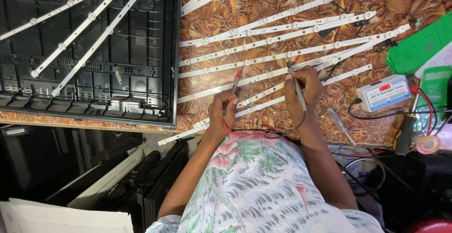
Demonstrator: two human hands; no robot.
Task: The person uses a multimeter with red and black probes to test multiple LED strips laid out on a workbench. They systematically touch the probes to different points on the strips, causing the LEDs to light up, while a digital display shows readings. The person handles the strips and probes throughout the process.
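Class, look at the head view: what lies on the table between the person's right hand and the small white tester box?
In the head view, between the right hand and the white tester box lie patterned tabletop, a black cable and a clear-handled screwdriver.

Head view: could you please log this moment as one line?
left hand: red probe | right hand: black probe | both on light strips | tester right

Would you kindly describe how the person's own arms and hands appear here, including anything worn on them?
Both forearms are bare from above the elbow down. The left hand and right hand wear no gloves, and no rings or watch show from this view. The short sleeves belong to a loose white shirt printed with green leaves, grey strokes and red-pink blossoms, ending near the upper arms.
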